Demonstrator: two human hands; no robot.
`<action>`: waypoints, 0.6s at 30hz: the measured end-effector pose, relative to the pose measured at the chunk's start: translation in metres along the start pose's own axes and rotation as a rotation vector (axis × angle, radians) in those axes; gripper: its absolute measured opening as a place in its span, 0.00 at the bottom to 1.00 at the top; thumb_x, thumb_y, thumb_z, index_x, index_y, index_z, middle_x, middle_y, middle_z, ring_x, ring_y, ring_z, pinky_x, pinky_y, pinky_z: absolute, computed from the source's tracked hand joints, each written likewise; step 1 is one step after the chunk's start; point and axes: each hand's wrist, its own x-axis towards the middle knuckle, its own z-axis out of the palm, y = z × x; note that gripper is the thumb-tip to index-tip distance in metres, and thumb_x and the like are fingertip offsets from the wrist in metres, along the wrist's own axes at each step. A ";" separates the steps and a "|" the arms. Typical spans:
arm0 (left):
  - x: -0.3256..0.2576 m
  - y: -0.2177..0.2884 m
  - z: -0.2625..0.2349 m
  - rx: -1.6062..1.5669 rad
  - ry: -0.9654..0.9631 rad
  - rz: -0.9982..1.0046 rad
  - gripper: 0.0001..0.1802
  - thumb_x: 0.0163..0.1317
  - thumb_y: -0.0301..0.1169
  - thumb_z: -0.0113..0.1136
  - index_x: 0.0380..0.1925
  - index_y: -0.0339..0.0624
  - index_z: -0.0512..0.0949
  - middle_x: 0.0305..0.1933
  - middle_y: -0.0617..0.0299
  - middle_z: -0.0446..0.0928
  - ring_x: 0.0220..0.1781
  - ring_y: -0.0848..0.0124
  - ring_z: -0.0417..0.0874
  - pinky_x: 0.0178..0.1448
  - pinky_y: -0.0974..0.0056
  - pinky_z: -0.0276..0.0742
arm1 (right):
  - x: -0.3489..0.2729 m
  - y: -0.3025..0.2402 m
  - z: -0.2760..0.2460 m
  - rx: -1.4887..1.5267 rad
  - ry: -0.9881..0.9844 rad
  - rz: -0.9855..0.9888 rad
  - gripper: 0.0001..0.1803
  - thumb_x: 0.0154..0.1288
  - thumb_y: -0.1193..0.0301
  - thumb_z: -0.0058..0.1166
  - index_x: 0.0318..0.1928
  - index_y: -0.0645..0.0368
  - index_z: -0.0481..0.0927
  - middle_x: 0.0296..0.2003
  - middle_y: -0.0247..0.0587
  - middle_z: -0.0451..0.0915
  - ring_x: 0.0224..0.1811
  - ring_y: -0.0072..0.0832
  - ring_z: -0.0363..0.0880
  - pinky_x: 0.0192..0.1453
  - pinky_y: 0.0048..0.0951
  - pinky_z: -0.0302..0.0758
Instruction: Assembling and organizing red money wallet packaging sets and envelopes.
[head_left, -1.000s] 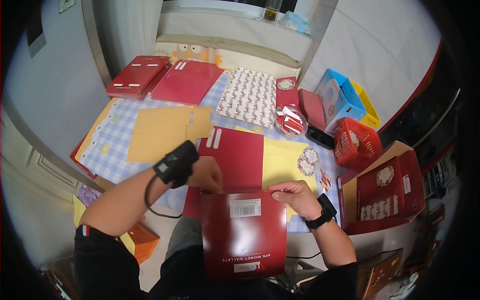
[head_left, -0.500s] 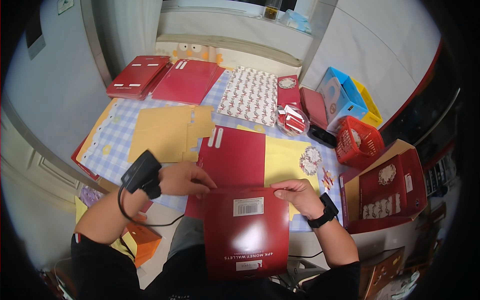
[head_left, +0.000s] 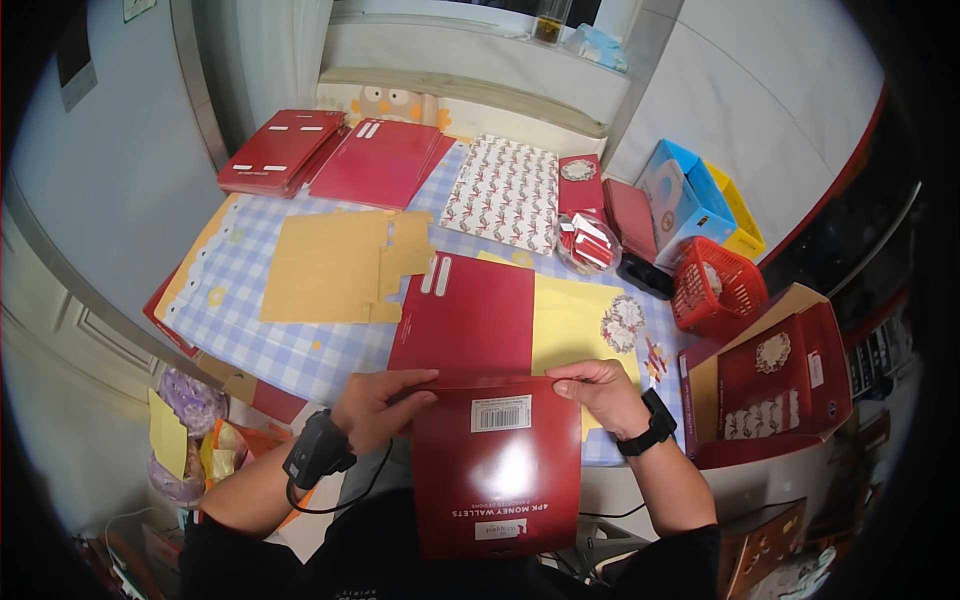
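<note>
A glossy dark red money wallet packet (head_left: pixel 497 460) with a white barcode label hangs upright in front of me, its lower end over my lap. My right hand (head_left: pixel 600 396) pinches its top right corner between thumb and fingers. At the top left corner, my left hand (head_left: pixel 385 405) has its index finger along the upper edge and its thumb just below, closed on the packet. Behind its top edge lies a flat red card sheet (head_left: pixel 470 315) with two white slots, beside a yellow sheet (head_left: pixel 575 310) bearing wreath cut-outs (head_left: pixel 622 323).
Tan cardboard (head_left: pixel 325 268), stacked red folders (head_left: pixel 280 150) and a patterned sheet (head_left: pixel 500 190) cover the checked table. Rightward stand a round tub of red pieces (head_left: pixel 588 245), a red basket (head_left: pixel 715 283), a blue box (head_left: pixel 685 190) and an open red carton (head_left: pixel 765 375).
My left hand has come down and nearer to me, its forearm swinging inward, and its fingers now sit at the packet's top left corner. The right hand and packet have barely moved.
</note>
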 end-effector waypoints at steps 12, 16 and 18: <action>0.000 -0.005 0.005 0.005 0.066 -0.001 0.11 0.60 0.27 0.61 0.43 0.39 0.81 0.37 0.57 0.83 0.39 0.77 0.82 0.43 0.72 0.78 | -0.002 -0.006 0.001 -0.034 0.007 0.004 0.11 0.61 0.79 0.57 0.44 0.62 0.82 0.37 0.33 0.83 0.37 0.14 0.76 0.44 0.16 0.74; 0.001 -0.017 0.008 0.061 0.072 0.020 0.14 0.61 0.26 0.60 0.47 0.37 0.78 0.39 0.58 0.82 0.39 0.77 0.81 0.43 0.71 0.79 | 0.001 -0.005 -0.003 -0.014 0.023 0.014 0.10 0.62 0.80 0.56 0.44 0.63 0.82 0.36 0.34 0.83 0.36 0.14 0.77 0.43 0.16 0.74; -0.002 -0.014 0.013 -0.309 0.022 -0.026 0.18 0.62 0.27 0.59 0.52 0.38 0.73 0.41 0.59 0.80 0.37 0.79 0.80 0.39 0.72 0.76 | 0.004 -0.004 -0.004 -0.008 0.036 0.011 0.10 0.62 0.80 0.56 0.44 0.64 0.82 0.36 0.34 0.83 0.36 0.14 0.77 0.43 0.16 0.74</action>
